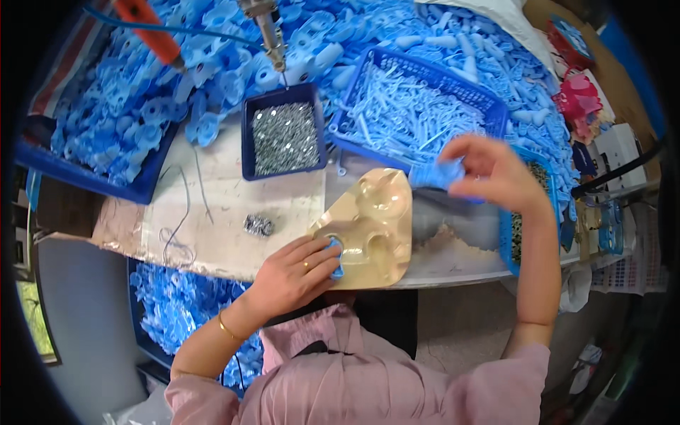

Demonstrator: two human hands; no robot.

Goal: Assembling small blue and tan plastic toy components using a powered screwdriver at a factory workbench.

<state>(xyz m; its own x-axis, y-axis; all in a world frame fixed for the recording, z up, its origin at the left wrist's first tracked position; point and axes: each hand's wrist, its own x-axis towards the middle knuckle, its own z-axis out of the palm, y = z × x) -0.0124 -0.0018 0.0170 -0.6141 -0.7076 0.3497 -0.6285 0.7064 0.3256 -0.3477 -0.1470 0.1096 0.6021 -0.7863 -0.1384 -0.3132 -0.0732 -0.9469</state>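
My left hand (301, 269) lies over the left edge of a shiny tan moulded tray (386, 244) with rounded hollows. Its fingers are closed round a small light-blue plastic part (336, 258), mostly hidden under them. Off to the right, my right hand (496, 173) is raised beside the near corner of a dark-blue basket (382, 161). A light-blue plastic piece (435, 175) sits between its thumb and fingers, smeared by motion, so its exact shape does not show. Thin light-blue plastic parts (411, 113) fill the basket.
A dark-blue bin (248, 145) of small metal screws stands beneath a hanging driver (273, 42). A small metal cluster (258, 225) lies left of the tray. Blue parts (212, 78) heap across the back. A light-blue basket (508, 244) of metal pieces stands right; an orange-handled tool (152, 32) hangs upper left.
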